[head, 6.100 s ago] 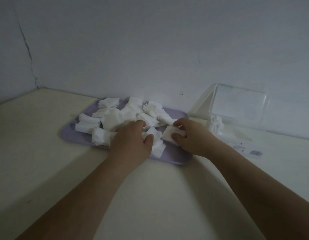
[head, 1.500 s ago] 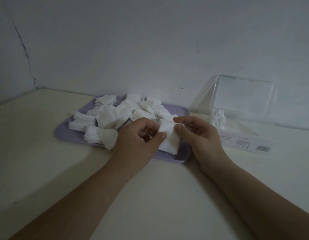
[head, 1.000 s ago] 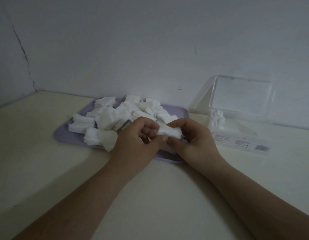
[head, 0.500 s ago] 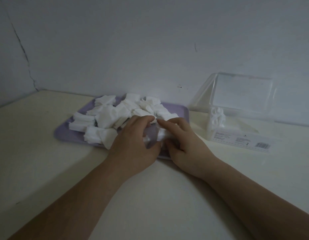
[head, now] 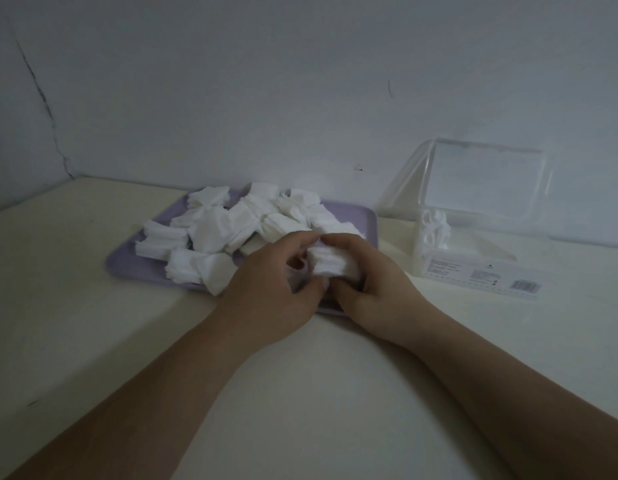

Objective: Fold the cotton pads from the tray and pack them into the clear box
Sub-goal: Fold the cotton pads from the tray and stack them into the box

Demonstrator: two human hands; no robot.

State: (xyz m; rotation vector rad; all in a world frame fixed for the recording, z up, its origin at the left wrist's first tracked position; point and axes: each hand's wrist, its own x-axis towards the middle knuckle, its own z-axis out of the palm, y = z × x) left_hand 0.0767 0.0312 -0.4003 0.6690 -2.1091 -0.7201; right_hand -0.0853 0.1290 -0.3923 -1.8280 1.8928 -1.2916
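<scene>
A lilac tray [head: 356, 216] holds a loose heap of several white cotton pads [head: 217, 230]. Over the tray's near right corner both hands meet on one folded cotton pad [head: 330, 265]. My right hand [head: 373, 282] grips it between thumb and fingers. My left hand [head: 272, 289] curls against its left end, fingertips touching it. To the right stands the clear box [head: 480, 268] with its lid [head: 484, 185] raised against the wall; a few folded pads [head: 434, 230] sit upright at its left end.
The cream tabletop [head: 92, 341] runs to a grey wall [head: 300, 81] right behind tray and box. A cracked side wall [head: 26, 98] closes the left. A barcode label [head: 524, 285] faces me on the box front.
The hands dropped from holding the pad spread in the air down to the tray's near right corner, and the pad is now bunched into a folded wad between them.
</scene>
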